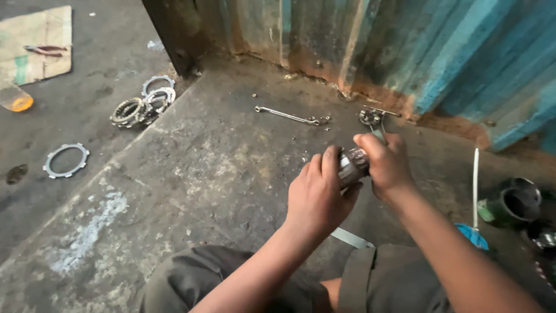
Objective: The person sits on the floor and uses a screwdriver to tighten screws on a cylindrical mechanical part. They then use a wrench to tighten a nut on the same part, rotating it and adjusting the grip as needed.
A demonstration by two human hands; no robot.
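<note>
Bare floor before wrench (286,116)

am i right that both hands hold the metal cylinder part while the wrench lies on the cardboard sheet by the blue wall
Not quite. The head view shows the wrench lying on the bare concrete floor near the blue wall, not on cardboard. The cardboard sheet is far off to the left. The rest holds: the left hand and right hand both grip the metal cylinder part.
</note>
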